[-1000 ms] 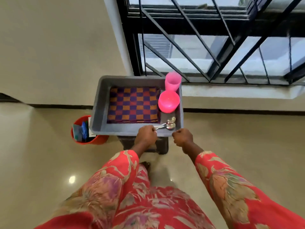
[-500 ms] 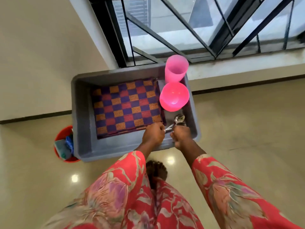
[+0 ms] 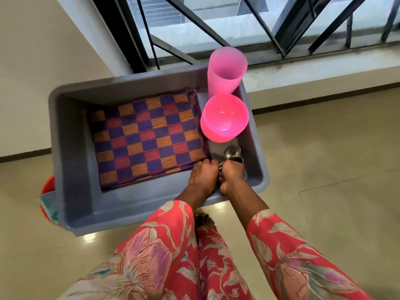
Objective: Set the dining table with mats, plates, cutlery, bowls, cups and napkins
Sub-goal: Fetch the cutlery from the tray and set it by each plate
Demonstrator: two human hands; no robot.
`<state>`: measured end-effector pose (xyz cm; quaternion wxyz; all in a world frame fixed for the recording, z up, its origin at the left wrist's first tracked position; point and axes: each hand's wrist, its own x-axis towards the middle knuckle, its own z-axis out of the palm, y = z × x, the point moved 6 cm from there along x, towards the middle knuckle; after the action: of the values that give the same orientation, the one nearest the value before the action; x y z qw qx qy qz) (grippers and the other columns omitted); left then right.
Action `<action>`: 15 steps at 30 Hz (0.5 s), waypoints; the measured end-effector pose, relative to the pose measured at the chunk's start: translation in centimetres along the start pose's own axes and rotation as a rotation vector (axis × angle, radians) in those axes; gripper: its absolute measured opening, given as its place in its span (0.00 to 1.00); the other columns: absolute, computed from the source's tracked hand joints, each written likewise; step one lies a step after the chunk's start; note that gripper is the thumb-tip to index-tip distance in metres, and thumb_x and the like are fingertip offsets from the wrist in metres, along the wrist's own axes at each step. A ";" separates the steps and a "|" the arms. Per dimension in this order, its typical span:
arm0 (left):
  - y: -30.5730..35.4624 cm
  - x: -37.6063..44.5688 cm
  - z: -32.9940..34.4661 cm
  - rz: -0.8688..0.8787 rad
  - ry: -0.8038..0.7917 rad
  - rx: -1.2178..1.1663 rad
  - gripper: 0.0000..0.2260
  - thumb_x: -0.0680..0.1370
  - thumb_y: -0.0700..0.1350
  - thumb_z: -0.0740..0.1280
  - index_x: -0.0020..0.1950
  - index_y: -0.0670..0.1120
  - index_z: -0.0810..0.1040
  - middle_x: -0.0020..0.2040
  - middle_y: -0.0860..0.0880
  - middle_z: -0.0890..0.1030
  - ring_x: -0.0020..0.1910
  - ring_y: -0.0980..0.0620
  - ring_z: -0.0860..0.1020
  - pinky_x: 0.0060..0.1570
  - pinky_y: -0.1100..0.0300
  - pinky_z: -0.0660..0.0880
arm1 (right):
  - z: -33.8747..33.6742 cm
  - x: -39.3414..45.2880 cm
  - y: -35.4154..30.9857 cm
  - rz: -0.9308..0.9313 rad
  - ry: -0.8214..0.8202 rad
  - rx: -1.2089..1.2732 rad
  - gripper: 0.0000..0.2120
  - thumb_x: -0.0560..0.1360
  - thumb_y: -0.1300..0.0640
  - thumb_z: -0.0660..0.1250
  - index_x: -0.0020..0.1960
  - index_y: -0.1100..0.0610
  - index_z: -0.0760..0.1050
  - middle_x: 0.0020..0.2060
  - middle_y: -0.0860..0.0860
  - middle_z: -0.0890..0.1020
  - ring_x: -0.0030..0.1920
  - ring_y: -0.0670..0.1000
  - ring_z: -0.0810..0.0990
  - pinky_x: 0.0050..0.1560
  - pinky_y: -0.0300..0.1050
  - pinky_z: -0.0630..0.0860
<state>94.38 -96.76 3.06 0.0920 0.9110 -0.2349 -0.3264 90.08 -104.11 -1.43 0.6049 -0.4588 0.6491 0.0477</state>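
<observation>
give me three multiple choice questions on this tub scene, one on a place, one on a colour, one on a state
1. Where does the pink bowl sit?
A. between the pink cup and the spoons
B. on the checked cloth
C. on the floor

2. What colour is the tub?
A. red
B. grey
C. white

3. How does the pink cup stand?
A. on its side
B. upside down
C. upright, mouth up

Answers:
1. A: the bowl lies in the tub's right strip, with the cup beyond it and the spoons nearer the hands.
2. B: its walls and rim are grey.
3. C: its open rim faces up in the far right corner.

The right hand is curled round the spoon handles; the left hand is beside it, curled at the cloth's corner.
</observation>
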 end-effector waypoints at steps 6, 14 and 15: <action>-0.7 -0.1 -0.5 -0.131 -0.085 -0.292 0.08 0.76 0.41 0.63 0.52 0.37 0.75 0.55 0.36 0.77 0.55 0.36 0.75 0.49 0.50 0.72 | -0.1 -0.4 0.1 0.056 -0.005 -0.016 0.18 0.72 0.68 0.56 0.61 0.64 0.71 0.27 0.54 0.74 0.14 0.44 0.68 0.17 0.29 0.62; -0.9 -3.3 -3.4 -0.206 -0.101 -0.493 0.04 0.75 0.39 0.65 0.45 0.40 0.79 0.47 0.41 0.81 0.48 0.42 0.78 0.44 0.53 0.74 | -1.3 -5.6 -1.6 0.130 -0.204 0.038 0.10 0.72 0.71 0.61 0.35 0.61 0.71 0.20 0.52 0.74 0.18 0.45 0.69 0.20 0.33 0.63; -0.6 -4.0 -3.9 -0.202 -0.094 -0.529 0.03 0.75 0.38 0.65 0.42 0.42 0.78 0.45 0.43 0.81 0.46 0.44 0.78 0.43 0.54 0.73 | -1.6 -6.6 -1.8 0.138 -0.230 0.034 0.09 0.73 0.70 0.62 0.35 0.60 0.72 0.24 0.53 0.75 0.21 0.46 0.69 0.24 0.35 0.65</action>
<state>94.43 -94.21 8.10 0.2826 0.8580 -0.0537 -0.4256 89.00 -102.60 5.31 0.6783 -0.3941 0.6062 0.1306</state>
